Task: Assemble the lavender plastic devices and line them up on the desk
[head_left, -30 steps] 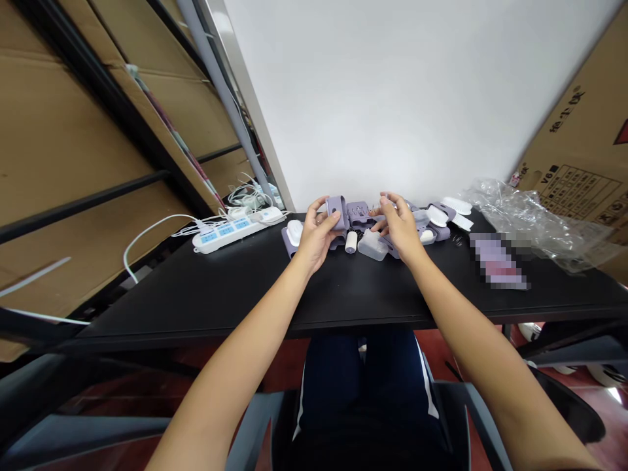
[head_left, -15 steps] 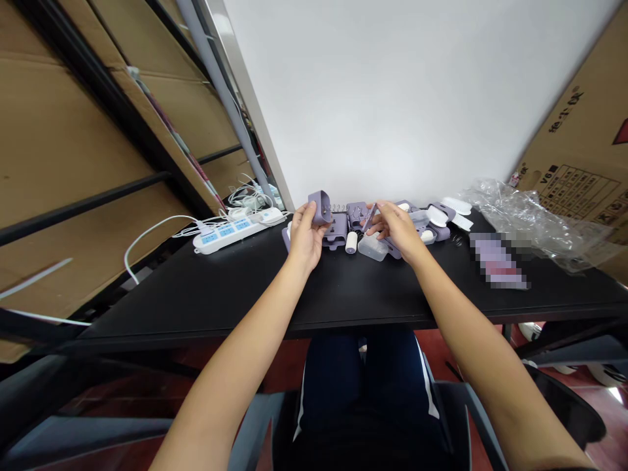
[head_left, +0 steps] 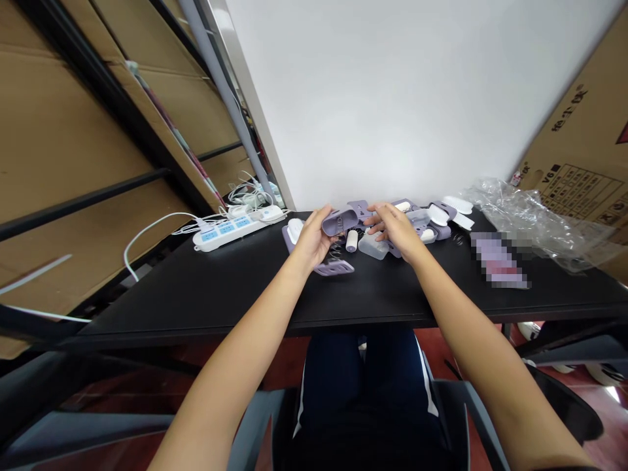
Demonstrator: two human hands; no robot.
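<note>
My left hand (head_left: 314,241) is closed around a hollow purple plastic housing (head_left: 338,222), its oval opening turned toward me. Below it is a slotted purple plate (head_left: 334,267) with a metal coil spring (head_left: 335,250) just above; whether the plate touches the table I cannot tell. To the right, my right hand (head_left: 392,226) has its fingers bent and apart, close to another purple part (head_left: 360,209); nothing shows in them. Between the hands stand a small white cylinder (head_left: 352,241) and a clear plastic cover (head_left: 373,246).
More purple parts (head_left: 441,231) and white oval pieces (head_left: 438,215) lie at the right, beside crumpled clear plastic bags (head_left: 534,222). A blurred-out object (head_left: 499,260) is nearer me. On the left sits a white power strip (head_left: 235,229) with cables. A white panel (head_left: 392,98) rises behind the black table (head_left: 235,288).
The housing in my left hand has tipped over toward the right, and the slotted plate and spring now show beneath it. The thin purple strip at my right hand's fingers is gone from sight.
</note>
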